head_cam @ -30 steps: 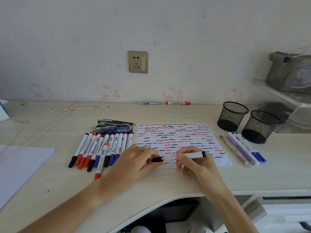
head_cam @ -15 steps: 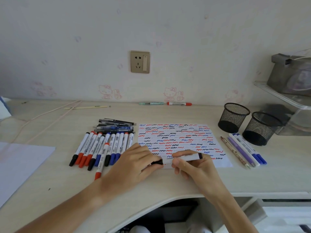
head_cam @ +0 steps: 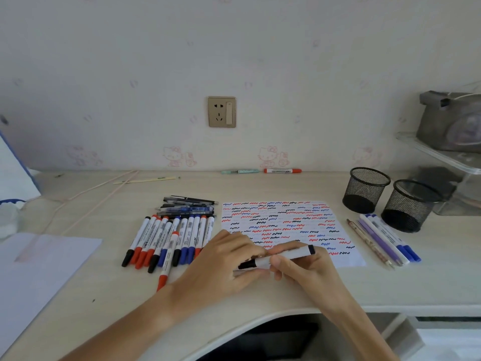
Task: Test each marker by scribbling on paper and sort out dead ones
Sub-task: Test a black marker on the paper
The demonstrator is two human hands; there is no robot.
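Observation:
A white marker with black ends (head_cam: 286,256) lies crosswise between both hands, just above the desk's front edge. My right hand (head_cam: 304,269) grips its barrel. My left hand (head_cam: 226,264) holds the black cap end of the marker. Behind them lies the test paper (head_cam: 281,225), covered with red, blue and black squiggles. A row of several white markers (head_cam: 169,238) with black, red and blue caps lies left of the paper, with one red-capped marker (head_cam: 166,261) sticking out nearer to me.
Several dark pens (head_cam: 187,207) are piled behind the marker row. Right of the paper lie several pens (head_cam: 385,238), with two black mesh cups (head_cam: 364,190) behind them. A blank sheet (head_cam: 39,264) lies at the left. Two markers (head_cam: 282,170) rest against the wall.
Both hands and the marker have drawn slightly nearer to me and to the left, off the paper's lower edge. The marker's far end now tilts upward.

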